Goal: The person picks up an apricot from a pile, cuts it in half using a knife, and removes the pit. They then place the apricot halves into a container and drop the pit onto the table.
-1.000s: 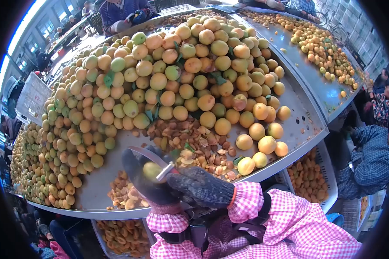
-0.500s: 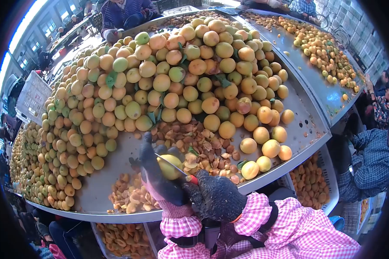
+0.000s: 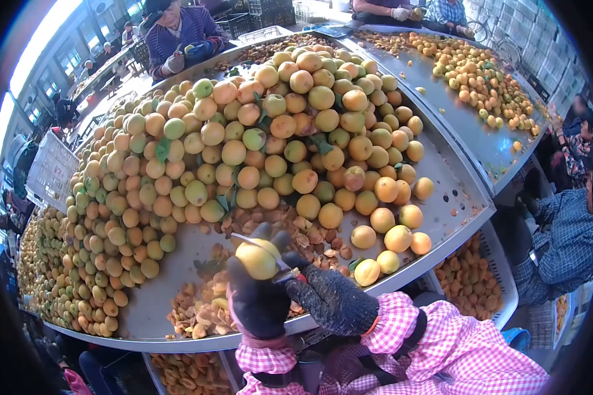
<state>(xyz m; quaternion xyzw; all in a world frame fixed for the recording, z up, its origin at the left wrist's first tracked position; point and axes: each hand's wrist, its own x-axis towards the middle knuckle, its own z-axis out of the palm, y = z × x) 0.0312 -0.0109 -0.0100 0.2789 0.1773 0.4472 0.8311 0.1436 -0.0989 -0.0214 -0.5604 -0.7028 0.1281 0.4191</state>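
My left hand [image 3: 260, 299], in a dark glove, is closed around a yellow apricot [image 3: 255, 261], held up over the metal table [image 3: 141, 306]. In my right hand [image 3: 339, 299], also gloved, is a small knife [image 3: 301, 277] with a red handle. Its thin blade lies across the apricot. Behind my hands, brownish pits and scraps [image 3: 319, 245] are strewn on the table. A heap of paler scraps [image 3: 204, 313] lies to the left, near the front edge. Several loose apricots [image 3: 397, 238] rest to the right of my hands.
A large apricot pile [image 3: 237, 151] covers much of the table. Crates of cut apricots [image 3: 464, 280] stand below the front edge. A person [image 3: 188, 36] works across the table. Another metal table [image 3: 435, 105] with apricots adjoins at the right; a white crate [image 3: 49, 168] is far left.
The view has shifted slightly. My left hand has turned and raised the apricot, its fingers now wrapped behind it. My right hand has opened out a little from the left, the knife still at the fruit.
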